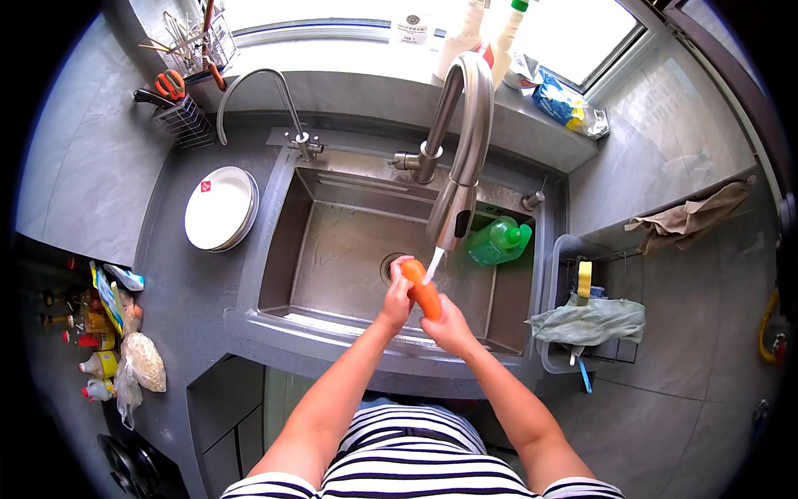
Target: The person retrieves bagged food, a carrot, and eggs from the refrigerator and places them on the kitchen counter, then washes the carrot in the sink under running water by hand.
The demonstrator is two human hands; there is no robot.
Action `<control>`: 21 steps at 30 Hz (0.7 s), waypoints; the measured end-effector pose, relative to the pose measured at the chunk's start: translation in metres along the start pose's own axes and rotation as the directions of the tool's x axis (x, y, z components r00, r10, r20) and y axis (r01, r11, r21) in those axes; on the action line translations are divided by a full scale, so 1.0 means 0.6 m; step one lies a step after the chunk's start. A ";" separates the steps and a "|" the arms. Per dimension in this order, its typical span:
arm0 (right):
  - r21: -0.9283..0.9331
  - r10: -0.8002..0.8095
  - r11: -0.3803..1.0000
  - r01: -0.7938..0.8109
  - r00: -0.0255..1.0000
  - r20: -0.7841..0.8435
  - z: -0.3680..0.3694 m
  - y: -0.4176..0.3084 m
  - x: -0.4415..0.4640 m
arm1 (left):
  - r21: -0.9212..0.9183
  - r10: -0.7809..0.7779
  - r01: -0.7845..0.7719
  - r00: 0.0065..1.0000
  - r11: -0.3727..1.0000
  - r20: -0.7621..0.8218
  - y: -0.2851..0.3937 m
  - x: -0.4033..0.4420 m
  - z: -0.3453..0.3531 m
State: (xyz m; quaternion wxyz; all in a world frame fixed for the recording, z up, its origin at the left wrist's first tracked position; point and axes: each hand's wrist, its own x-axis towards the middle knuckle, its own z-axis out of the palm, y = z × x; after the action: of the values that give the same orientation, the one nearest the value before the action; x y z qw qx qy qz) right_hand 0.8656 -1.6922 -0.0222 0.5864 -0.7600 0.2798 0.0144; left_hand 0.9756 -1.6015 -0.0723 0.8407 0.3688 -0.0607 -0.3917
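An orange carrot (421, 289) is held over the sink (341, 249), tilted, under a stream of water (433, 264). My left hand (398, 298) is closed round its upper left side. Around the lower right end, my right hand (450, 326) also grips it. The water runs from the large pull-down faucet (457, 195), whose head hangs just above the carrot. A green soap bottle (499, 241) lies in the sink's right part. The drain (391, 264) is partly hidden by my left hand.
Stacked plates (219, 209) stand left of the sink, near a thin curved tap (287, 108). At right, a rack (559, 274) carries a grey-green cloth (588, 321) and a yellow sponge (584, 279). Bottles and bags, including a clear bag (145, 363), line the left counter.
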 end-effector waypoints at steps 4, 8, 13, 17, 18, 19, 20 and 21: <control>0.096 0.067 0.993 -0.075 0.994 0.081 -0.003 -0.017 -0.002 | 0.127 0.079 -0.064 0.990 0.990 -0.117 -0.011 0.005 0.018; 0.515 0.278 0.675 -0.529 0.828 0.486 -0.020 -0.054 -0.012 | 0.165 0.011 0.051 0.936 0.985 -0.351 -0.017 0.022 0.033; 0.623 0.047 0.072 -0.779 0.626 0.778 -0.046 -0.030 -0.011 | -0.444 -0.271 0.237 0.963 0.864 -0.014 0.019 0.047 0.020; 0.514 0.332 0.603 -0.610 0.778 0.534 -0.034 -0.053 -0.015 | -0.543 -0.318 0.268 0.948 0.796 0.001 0.003 0.056 0.006; 0.434 0.374 0.701 -0.566 0.810 0.452 -0.029 -0.056 -0.011 | -0.472 -0.321 0.231 0.940 0.851 -0.118 0.004 0.057 0.012; 0.332 0.386 0.795 -0.508 0.845 0.369 -0.027 -0.060 -0.007 | -0.392 -0.308 0.199 0.921 0.898 -0.237 0.003 0.062 0.020; 0.217 0.385 0.866 -0.450 0.878 0.285 -0.023 -0.064 -0.004 | -0.306 -0.286 0.179 0.891 0.935 -0.352 0.001 0.063 0.029; 0.092 0.370 0.915 -0.393 0.907 0.200 -0.017 -0.072 -0.003 | -0.194 -0.184 0.107 0.880 0.975 -0.438 -0.002 0.064 0.038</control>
State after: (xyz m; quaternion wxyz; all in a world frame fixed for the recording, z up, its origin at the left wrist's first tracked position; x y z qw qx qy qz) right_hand 0.8801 -1.6940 0.0198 0.6430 -0.6465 0.3698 0.1785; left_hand 0.9923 -1.6424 -0.0640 0.8271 0.3829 0.1976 -0.3608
